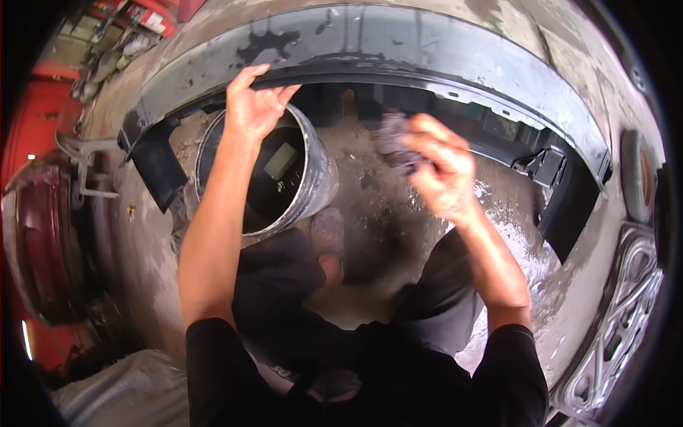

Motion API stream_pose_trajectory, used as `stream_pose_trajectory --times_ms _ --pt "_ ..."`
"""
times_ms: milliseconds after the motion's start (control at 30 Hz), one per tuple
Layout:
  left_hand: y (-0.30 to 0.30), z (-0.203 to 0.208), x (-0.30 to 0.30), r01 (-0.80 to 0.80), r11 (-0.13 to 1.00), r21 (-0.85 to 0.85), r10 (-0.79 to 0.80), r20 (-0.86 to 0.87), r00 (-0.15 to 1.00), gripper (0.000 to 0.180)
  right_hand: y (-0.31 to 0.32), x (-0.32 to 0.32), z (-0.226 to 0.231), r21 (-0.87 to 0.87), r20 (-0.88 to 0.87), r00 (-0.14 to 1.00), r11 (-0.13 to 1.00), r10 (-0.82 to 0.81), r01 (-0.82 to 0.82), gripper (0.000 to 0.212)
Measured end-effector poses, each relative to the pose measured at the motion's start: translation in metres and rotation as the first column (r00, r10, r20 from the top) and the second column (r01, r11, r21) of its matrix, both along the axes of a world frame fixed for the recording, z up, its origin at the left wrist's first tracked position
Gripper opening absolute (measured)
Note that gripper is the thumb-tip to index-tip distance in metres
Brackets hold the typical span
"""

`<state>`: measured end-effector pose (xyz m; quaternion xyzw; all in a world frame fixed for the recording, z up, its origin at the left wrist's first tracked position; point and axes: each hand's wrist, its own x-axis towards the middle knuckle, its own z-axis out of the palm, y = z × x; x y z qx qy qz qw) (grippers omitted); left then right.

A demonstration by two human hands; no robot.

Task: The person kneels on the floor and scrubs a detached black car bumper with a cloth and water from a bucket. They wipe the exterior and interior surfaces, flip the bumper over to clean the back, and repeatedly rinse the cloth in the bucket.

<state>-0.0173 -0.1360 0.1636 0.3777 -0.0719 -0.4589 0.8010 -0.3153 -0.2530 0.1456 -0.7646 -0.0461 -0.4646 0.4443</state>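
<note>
A long grey car bumper [427, 53] arches across the far side, with dark wet patches on its face. At its near edge, left of the middle, is my left hand [256, 107], fingers apart and one fingertip overlapping the grey face; whether it presses there I cannot tell. A crumpled dark grey rag [396, 142] is pinched in my right hand [442, 160], held short of the bumper's inner edge and slightly blurred. Below my left hand stands a round bucket [320, 167] of dark liquid, with a pale greenish block [281, 161] showing inside it.
My knees flank a wet, white-streaked concrete floor [509, 245]. A dark red car part [46, 235] and a metal stand [89, 164] are at the left. To the right are a wheel-like round part [638, 174] and a silver ribbed panel [612, 320]. Plastic sheeting [124, 388] lies lower left.
</note>
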Motion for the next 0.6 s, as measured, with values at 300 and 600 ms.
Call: stream_pose_trajectory --times_ms 300,600 --pt "0.013 -0.001 0.011 0.114 0.993 -0.016 -0.115 -0.062 0.991 0.067 0.087 0.142 -0.007 -0.060 -0.483 0.754 0.842 0.445 -0.536 0.031" --pt "0.007 -0.009 0.016 0.120 0.989 -0.088 -0.128 -0.084 0.988 0.050 0.114 0.296 -0.111 -0.095 -0.945 -0.121 0.608 -0.305 -0.788 0.028"
